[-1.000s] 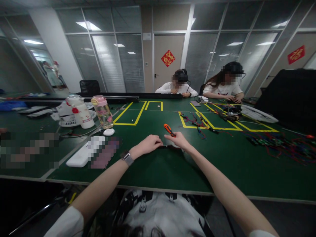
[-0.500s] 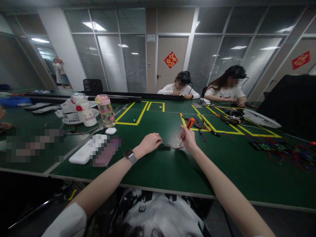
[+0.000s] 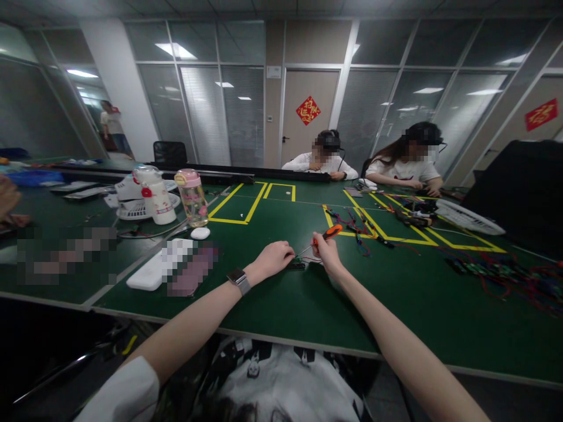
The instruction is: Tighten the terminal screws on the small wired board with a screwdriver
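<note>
My right hand point(image 3: 326, 253) grips a screwdriver point(image 3: 333, 231) with an orange and black handle. Its thin shaft slants down and left, the tip close to my left fingertips. My left hand point(image 3: 276, 258), wearing a watch point(image 3: 238, 279) at the wrist, has its fingers drawn together at the upper left edge of a small circuit board point(image 3: 298, 265). The board is dark, with a bit of green, and lies on the green table point(image 3: 281, 316). Thin red wires run from it to the right, under my right hand. My fingers partly hide the screwdriver's tip and the board's edge.
Left of my arm lie a white case point(image 3: 152, 269), a phone point(image 3: 193, 272) and a small white earbud case point(image 3: 200, 233). Bottles point(image 3: 192, 199) stand behind. To the right are wired boards point(image 3: 510, 275) and a white basket point(image 3: 468, 217). Two people sit across the table.
The screwdriver has tipped from near upright to a low slant, its tip swinging left to the board. My right hand has turned and shifted slightly left; my left fingers now meet the board.
</note>
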`<state>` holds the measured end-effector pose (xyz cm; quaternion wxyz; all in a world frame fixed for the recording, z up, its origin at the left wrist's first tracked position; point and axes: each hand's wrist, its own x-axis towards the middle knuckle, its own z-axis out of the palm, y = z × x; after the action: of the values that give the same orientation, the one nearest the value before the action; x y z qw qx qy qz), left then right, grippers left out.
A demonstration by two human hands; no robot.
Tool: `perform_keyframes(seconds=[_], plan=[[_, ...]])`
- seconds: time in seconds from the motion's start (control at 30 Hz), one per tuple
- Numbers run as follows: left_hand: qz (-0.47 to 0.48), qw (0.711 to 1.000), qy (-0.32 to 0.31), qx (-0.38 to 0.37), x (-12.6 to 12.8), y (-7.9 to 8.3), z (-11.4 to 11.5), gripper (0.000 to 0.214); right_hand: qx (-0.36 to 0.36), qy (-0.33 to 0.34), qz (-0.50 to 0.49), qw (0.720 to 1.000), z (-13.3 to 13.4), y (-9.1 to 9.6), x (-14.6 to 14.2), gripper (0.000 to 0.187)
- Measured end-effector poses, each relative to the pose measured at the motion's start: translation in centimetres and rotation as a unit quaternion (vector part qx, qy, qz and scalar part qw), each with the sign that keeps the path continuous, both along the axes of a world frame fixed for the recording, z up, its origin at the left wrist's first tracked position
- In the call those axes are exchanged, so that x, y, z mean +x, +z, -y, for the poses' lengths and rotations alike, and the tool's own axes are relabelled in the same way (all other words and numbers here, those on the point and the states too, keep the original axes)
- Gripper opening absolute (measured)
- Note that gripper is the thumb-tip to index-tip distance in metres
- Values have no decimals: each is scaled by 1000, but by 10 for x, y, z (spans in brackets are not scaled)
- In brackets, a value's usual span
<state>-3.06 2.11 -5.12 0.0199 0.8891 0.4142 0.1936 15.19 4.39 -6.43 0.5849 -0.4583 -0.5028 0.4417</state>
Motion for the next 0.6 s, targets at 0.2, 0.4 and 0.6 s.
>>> perform_keyframes(seconds=[0.2,0.4,0.6], plan=[[6,1000,-3,-2,-3,0,0,21,-7,6,50,999,0,-2,-1,37],[14,1000,-5,-1,-3,1,4,27,-19,8,48,999,-1,-5,-1,36],[5,1000,-29,-6,2,1,9,44,-5,-10,25,1000,-2,-2,0,37]])
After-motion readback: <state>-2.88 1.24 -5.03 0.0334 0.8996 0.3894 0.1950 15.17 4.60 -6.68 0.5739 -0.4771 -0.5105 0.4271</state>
